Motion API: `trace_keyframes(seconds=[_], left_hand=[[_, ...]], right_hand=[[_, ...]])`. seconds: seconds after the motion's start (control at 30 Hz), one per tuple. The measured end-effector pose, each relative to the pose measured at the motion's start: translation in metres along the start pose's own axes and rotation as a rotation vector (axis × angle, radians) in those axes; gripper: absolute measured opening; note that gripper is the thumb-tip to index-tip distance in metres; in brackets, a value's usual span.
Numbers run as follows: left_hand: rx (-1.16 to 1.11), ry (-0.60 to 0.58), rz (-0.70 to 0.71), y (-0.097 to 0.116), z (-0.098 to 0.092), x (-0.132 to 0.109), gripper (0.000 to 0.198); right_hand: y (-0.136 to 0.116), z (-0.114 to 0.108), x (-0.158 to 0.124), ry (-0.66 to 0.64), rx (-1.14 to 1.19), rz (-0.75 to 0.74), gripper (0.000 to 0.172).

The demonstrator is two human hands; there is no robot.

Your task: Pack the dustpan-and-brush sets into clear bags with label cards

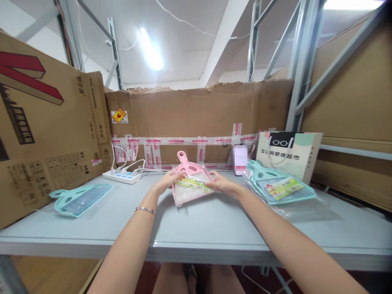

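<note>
Both my hands hold a pink dustpan and brush set (192, 195) in clear wrapping, with a green and yellow label across its middle. My left hand (170, 180) grips the left side, its thumb on the front. On the opposite edge, my right hand (221, 183) pinches the set near the label's end. The pink handle with its hanging hole points up and away from me. To the left lies a teal dustpan and brush set (84, 200). Several wrapped teal sets (280, 185) are stacked at the right.
A white power strip (122, 175) with plugged cables sits behind my left hand. A phone (241, 159) stands upright at the back beside a paper bag (289, 153). Cardboard boxes (190, 110) wall the back and left of the grey table (196, 232). Metal shelf posts rise at both sides.
</note>
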State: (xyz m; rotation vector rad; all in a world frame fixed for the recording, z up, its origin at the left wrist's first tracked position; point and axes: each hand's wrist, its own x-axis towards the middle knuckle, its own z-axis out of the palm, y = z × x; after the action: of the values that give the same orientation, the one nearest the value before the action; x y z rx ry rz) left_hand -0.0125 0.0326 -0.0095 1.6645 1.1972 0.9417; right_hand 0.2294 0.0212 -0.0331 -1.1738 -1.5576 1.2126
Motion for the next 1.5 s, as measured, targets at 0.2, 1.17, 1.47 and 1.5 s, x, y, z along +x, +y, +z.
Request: trace_keyframes(seconds=[0.2, 1.17, 1.47, 1.5], left_hand=[[-0.203, 0.157, -0.114, 0.001, 0.011, 0.005, 0.027], [-0.462, -0.079, 0.129, 0.004, 0.007, -0.004, 0.039], [-0.472, 0.724, 0.073, -0.009, -0.039, 0.016, 0.022], [-0.466, 0.843, 0.068, -0.012, -0.049, 0.017, 0.022]], right_hand=[[-0.005, 0.015, 0.005, 0.275, -0.498, -0.567, 0.026], [-0.009, 0.007, 0.007, 0.022, 0.536, 0.1, 0.028], [0.002, -0.003, 0.023, 0.494, 0.528, -0.091, 0.014], [0.001, -0.006, 0.023, 0.558, 0.467, -0.162, 0.014]])
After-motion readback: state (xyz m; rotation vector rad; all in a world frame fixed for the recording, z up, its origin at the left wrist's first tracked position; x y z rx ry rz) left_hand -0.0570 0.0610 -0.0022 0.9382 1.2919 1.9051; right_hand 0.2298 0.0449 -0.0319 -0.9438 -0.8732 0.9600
